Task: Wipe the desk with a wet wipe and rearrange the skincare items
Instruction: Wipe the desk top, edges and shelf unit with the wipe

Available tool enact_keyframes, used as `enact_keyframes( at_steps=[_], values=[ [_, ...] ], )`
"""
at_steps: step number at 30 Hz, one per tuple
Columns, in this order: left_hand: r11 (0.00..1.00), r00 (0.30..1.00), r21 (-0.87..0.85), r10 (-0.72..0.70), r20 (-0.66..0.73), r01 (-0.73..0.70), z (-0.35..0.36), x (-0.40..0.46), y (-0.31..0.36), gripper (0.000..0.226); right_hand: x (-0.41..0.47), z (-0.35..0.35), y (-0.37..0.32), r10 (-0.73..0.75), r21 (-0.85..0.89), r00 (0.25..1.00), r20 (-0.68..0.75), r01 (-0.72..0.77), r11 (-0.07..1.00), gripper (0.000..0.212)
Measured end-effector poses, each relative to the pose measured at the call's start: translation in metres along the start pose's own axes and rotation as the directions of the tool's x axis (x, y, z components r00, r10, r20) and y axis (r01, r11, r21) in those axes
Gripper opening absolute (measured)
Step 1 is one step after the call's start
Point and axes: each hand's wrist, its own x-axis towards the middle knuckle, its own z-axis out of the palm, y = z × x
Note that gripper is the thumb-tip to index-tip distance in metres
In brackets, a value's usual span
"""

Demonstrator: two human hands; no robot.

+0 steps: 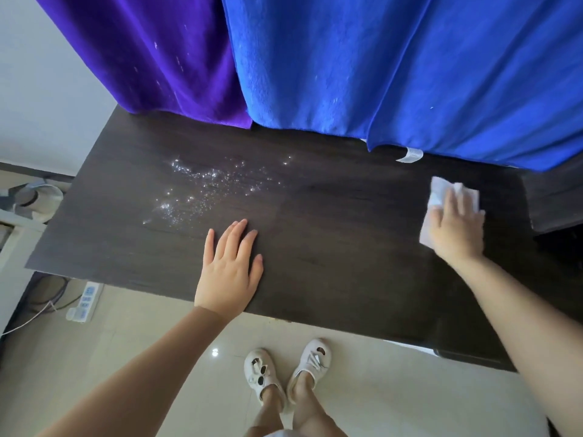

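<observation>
A thin, limp wet wipe, likely to bunch unless spread under flat fingers, is pressed to the bench at its right end by the flat-fingered right hand, while the left hand is laid open near the front edge.

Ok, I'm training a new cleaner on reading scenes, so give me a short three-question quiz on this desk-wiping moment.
1. True or false: the right hand presses a white wet wipe flat on the dark wood-grain desk.
2. Which hand rests flat and empty near the desk's front edge?
A. left hand
B. right hand
3. Fill in: the glistening droplets lie on the desk's ____ half, below the purple cloth hanging beside the blue towel.

Key: 1 true; 2 A; 3 left.
</observation>
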Motion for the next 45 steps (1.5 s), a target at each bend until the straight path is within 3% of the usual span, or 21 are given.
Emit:
enact_keyframes(
  at_steps=[2, 3, 6, 8, 11, 13, 14, 16, 18, 20, 23, 26, 29, 31, 33, 35, 36, 39, 41, 43, 45],
  values=[
    [1.000, 1.000, -0.010, 0.005, -0.025, -0.005, 0.001, 0.000, 0.000, 0.046, 0.020, -0.011, -0.009, 0.359, 0.034, 0.933, 0.013, -0.359, 0.933, 0.056],
    [1.000, 0.999, -0.021, 0.004, -0.036, -0.004, 0.000, 0.000, -0.001, 0.045, 0.026, -0.009, -0.032, 0.399, 0.039, 0.917, 0.027, -0.399, 0.916, 0.057],
    [0.998, 0.998, -0.066, -0.015, -0.057, 0.011, -0.002, 0.000, 0.000, 0.044, 0.023, 0.018, -0.133, 0.074, 0.056, 0.997, 0.032, -0.076, 0.996, 0.058],
    [0.996, 0.996, -0.088, -0.028, -0.079, 0.021, -0.002, 0.000, 0.000, 0.043, -0.002, 0.036, -0.202, -0.309, 0.035, 0.948, 0.073, 0.307, 0.951, 0.057],
    [0.993, 0.994, -0.110, -0.051, -0.097, 0.040, -0.003, -0.002, -0.001, 0.044, -0.053, 0.040, -0.238, -0.772, 0.058, 0.606, 0.194, 0.778, 0.625, 0.056],
    [0.991, 0.992, -0.125, -0.058, -0.110, 0.045, -0.003, -0.002, -0.001, 0.044, -0.064, 0.034, -0.205, -0.901, 0.114, 0.368, 0.229, 0.909, 0.401, 0.056],
    [0.991, 0.992, -0.125, -0.059, -0.113, 0.044, -0.003, -0.003, -0.001, 0.044, -0.060, 0.033, -0.181, -0.916, 0.128, 0.344, 0.208, 0.918, 0.374, 0.058],
    [0.992, 0.991, -0.121, -0.056, -0.125, 0.040, -0.003, -0.003, 0.000, 0.043, -0.031, 0.029, -0.129, -0.825, 0.067, 0.548, 0.140, 0.826, 0.560, 0.067],
    [0.991, 0.989, -0.132, -0.055, -0.136, 0.036, -0.003, -0.002, 0.000, 0.042, 0.005, 0.021, -0.091, -0.530, 0.000, 0.845, 0.078, 0.531, 0.847, 0.067],
    [0.990, 0.989, -0.140, -0.052, -0.136, 0.032, -0.003, -0.003, 0.000, 0.041, 0.028, 0.013, -0.089, -0.165, 0.006, 0.986, 0.009, 0.164, 0.986, 0.057],
    [0.987, 0.993, -0.163, -0.036, -0.113, 0.017, -0.005, -0.002, -0.001, 0.042, 0.030, 0.021, -0.154, 0.034, -0.039, 0.999, -0.029, -0.035, 0.999, 0.053],
    [0.973, 0.992, -0.229, -0.003, -0.125, -0.026, -0.004, -0.005, -0.004, 0.041, -0.003, 0.042, -0.246, -0.320, -0.022, 0.945, 0.062, 0.322, 0.946, 0.054],
    [0.941, 0.993, -0.336, 0.007, -0.120, -0.048, -0.009, -0.002, -0.013, 0.041, -0.054, 0.049, -0.296, -0.762, 0.004, 0.618, 0.193, 0.776, 0.631, 0.062],
    [0.931, 0.992, -0.354, 0.046, -0.113, -0.084, -0.016, -0.003, -0.030, 0.041, -0.056, 0.043, -0.278, -0.833, -0.004, 0.483, 0.272, 0.866, 0.501, 0.067],
    [0.933, 0.990, -0.341, 0.083, -0.114, -0.117, -0.027, -0.002, -0.063, 0.041, -0.042, 0.040, -0.241, -0.728, 0.016, 0.657, 0.194, 0.740, 0.672, 0.067],
    [0.948, 0.991, -0.302, 0.071, -0.115, -0.103, -0.038, 0.002, -0.106, 0.040, -0.028, 0.034, -0.201, -0.398, 0.017, 0.915, 0.067, 0.398, 0.917, 0.064],
    [0.958, 0.992, -0.278, 0.046, -0.121, -0.078, -0.043, 0.005, -0.130, 0.041, -0.025, 0.031, -0.190, -0.212, 0.021, 0.977, 0.002, 0.212, 0.977, 0.059],
    [0.979, 0.990, -0.203, -0.053, -0.130, 0.026, -0.056, 0.013, -0.189, 0.043, -0.027, 0.031, -0.219, 0.215, 0.058, 0.976, -0.018, -0.214, 0.975, 0.052],
    [0.976, 0.984, -0.194, -0.122, -0.130, 0.095, -0.060, 0.017, -0.209, 0.047, -0.038, 0.037, -0.273, 0.184, 0.049, 0.983, -0.013, -0.183, 0.982, 0.052],
    [0.965, 0.975, -0.217, -0.179, -0.133, 0.147, -0.061, 0.018, -0.217, 0.051, -0.059, 0.052, -0.338, -0.130, -0.021, 0.991, -0.021, 0.129, 0.991, 0.053],
    [0.958, 0.968, -0.234, -0.206, -0.144, 0.169, -0.060, 0.017, -0.217, 0.052, -0.095, 0.067, -0.397, -0.432, -0.029, 0.893, 0.127, 0.438, 0.898, 0.051]
  ],
)
